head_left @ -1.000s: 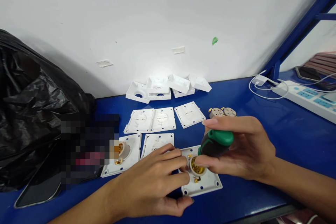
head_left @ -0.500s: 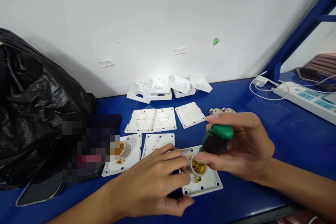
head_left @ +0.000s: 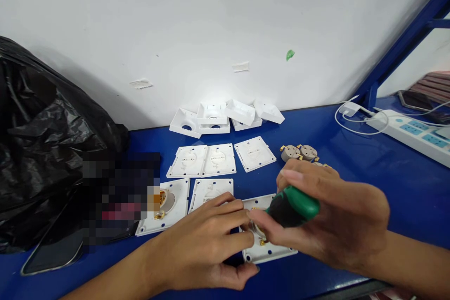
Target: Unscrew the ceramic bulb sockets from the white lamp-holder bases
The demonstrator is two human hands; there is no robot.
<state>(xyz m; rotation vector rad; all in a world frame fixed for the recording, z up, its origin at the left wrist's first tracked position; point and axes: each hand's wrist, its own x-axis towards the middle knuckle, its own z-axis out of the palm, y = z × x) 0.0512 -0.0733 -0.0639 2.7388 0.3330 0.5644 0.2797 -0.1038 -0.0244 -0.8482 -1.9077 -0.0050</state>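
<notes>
My right hand [head_left: 337,215] is closed around a screwdriver [head_left: 295,206] with a green and black handle. The tool tilts down to the left over a round lamp socket, and its tip is hidden by my fingers. That socket [head_left: 258,229] sits on a square white base plate [head_left: 272,254], mostly covered by the right hand. My left hand [head_left: 211,241] steadies the plate, fingertips against the socket's left side and thumb at the plate's near edge. On the left, another white plate [head_left: 179,206] carries a socket [head_left: 168,200] with brass terminals.
Several bare white plates [head_left: 220,159] lie behind my hands. White box covers [head_left: 213,112] are piled against the wall. Loose round sockets [head_left: 291,152] lie at the right. A black bag [head_left: 45,140] and phone [head_left: 52,253] stand left; a power strip [head_left: 415,131] lies far right.
My right hand has moved right and slightly down, tilting the screwdriver handle lower to the right. More loose sockets show behind it. The left hand has stayed in place.
</notes>
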